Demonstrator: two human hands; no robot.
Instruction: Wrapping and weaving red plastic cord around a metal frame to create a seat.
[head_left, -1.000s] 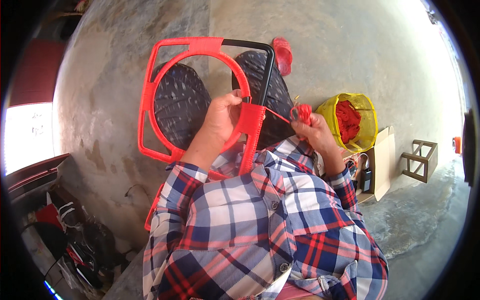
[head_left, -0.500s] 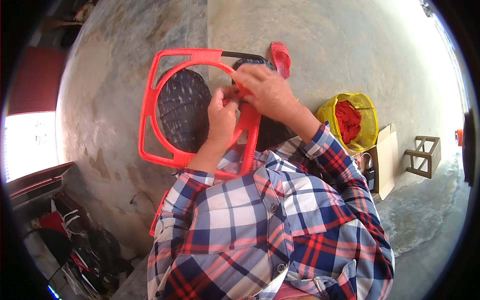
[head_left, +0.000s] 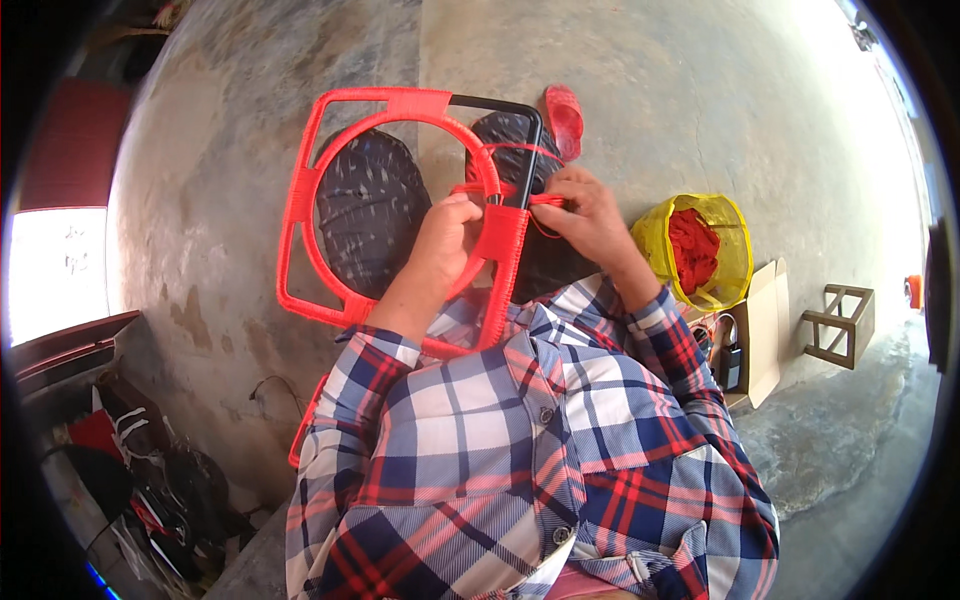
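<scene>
One left hand holds one frame; one right hand, cord.

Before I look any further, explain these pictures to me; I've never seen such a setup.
There is no machine: these are a person's own bare hands. The pictures come from the left of two wide fisheye cameras worn on the head, looking down, so straight edges bend near the rim. The left hand holds a squarish red-wrapped frame with a round inner ring, its upper right corner bare black, over the legs. The right hand pinches strands of thin red cord at the frame's right side. On the grey concrete floor lies a red slipper. Off to the right are a see-through yellow basket with red material inside, and an open brown cardboard box.
</scene>
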